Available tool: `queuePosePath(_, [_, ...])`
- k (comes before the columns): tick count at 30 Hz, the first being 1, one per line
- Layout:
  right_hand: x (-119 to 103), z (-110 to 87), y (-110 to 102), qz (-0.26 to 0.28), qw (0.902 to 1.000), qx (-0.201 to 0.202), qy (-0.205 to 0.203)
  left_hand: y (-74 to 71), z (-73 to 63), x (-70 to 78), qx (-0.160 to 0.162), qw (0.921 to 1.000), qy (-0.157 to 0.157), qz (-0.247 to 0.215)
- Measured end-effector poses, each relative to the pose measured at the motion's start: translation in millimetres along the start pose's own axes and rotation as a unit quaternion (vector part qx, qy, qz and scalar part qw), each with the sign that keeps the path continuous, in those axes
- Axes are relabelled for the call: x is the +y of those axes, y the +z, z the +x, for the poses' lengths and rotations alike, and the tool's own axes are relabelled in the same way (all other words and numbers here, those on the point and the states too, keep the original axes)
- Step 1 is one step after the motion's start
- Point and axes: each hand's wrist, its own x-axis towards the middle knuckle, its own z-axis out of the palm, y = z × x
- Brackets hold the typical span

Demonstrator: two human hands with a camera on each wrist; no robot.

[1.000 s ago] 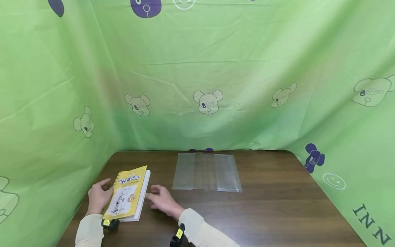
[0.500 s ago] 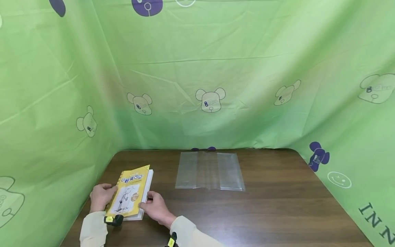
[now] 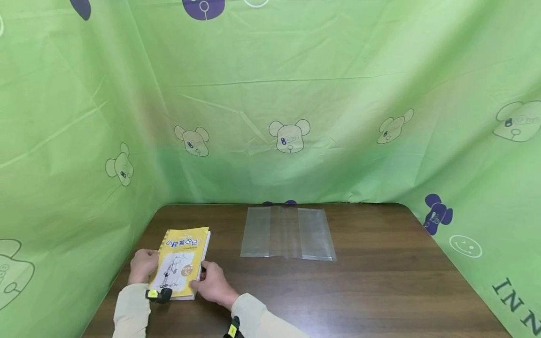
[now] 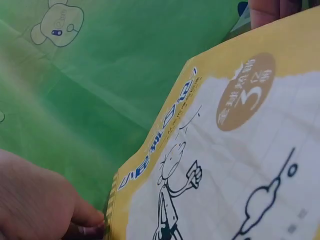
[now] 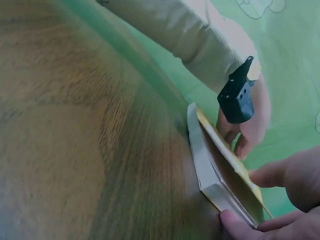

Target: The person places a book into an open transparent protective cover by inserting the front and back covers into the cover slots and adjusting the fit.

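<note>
A yellow paperback book (image 3: 178, 263) with a cartoon figure on its cover lies at the left of the table. My left hand (image 3: 143, 265) holds it along the spine, fingers curled at that edge; the left wrist view shows fingertips against the striped spine side of the cover (image 4: 225, 150). At the opposite edge my right hand (image 3: 214, 284) pinches the book, thumb on the cover and fingers at the page side. Seen from the right wrist, the front cover (image 5: 227, 150) stands slightly raised off the white page block (image 5: 202, 160).
Farther back in the middle, a clear plastic book cover (image 3: 287, 233) lies spread out on the brown wooden table (image 3: 359, 281). Green printed cloth (image 3: 236, 173) hangs behind the table and at both sides. A small black wrist camera (image 3: 159, 295) overlaps the book's lower left corner.
My right hand has come left and taken hold of the book's open edge. The front cover has sunk closer to the pages. My left hand has stayed by the spine.
</note>
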Motion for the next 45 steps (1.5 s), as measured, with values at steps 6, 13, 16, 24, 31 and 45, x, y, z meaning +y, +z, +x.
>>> queuePosePath(6, [1, 2.1, -4, -0.045, 0.9989, -0.001, -0.010, 0.2, 1.8, 5.2, -0.038, 0.9985, -0.018, -0.037])
queuePosePath(13, [2, 6.0, -5, -0.061, 0.9979, 0.004, -0.022, -4.1, 0.3, 9.9, -0.026, 0.9982, -0.014, -0.053])
queuePosePath(16, [4, 7.5, -4, -0.043, 0.9989, -0.001, -0.017, -7.4, -1.4, 9.7, -0.009, 0.9992, -0.007, -0.039])
queuePosePath(24, [3, 9.0, -2, 0.016, 0.9998, -0.008, 0.010, -18.1, -8.1, 24.8, 0.016, 0.9992, 0.018, -0.032])
queuePosePath(31, [1, 11.2, -7, 0.042, 0.9989, -0.012, 0.016, -20.6, -13.7, 37.9, 0.013, 0.9988, 0.014, -0.045])
queuePosePath(45, [14, 18.6, -19, 0.163, 0.9866, 0.016, -0.002, -8.0, -13.8, 50.4, 0.018, 0.9973, 0.026, -0.066])
